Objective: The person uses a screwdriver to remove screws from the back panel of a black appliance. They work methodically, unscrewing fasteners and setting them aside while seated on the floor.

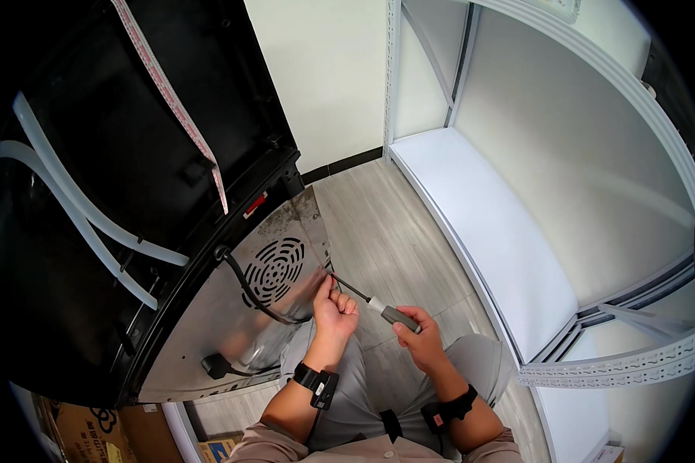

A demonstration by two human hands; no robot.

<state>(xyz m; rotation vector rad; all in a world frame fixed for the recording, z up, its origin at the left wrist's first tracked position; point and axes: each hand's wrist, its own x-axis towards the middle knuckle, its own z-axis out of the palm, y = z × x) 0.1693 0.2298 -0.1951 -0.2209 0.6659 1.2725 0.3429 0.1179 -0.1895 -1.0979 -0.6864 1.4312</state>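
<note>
A screwdriver [376, 305] with a grey and white handle and a dark shaft points up and left to the edge of a shiny metal panel [216, 320]. My right hand [423, 339] is closed round the back of its handle. By the shaft's tip, at the panel's edge, my left hand [336, 315] has its fingers curled and pinched; whatever lies between them is too small to make out. Round slotted vents [274, 270] pierce the panel just left of that hand. The tip itself is partly hidden by my fingertips.
A large black appliance housing [201, 92] stands at left, with translucent hoses [77, 193] and a red-and-white strip [170, 92]. A black cable [247, 289] and a plug [216, 366] hang by the panel. White metal shelving [471, 208] stands at right; cardboard boxes [93, 432] sit lower left.
</note>
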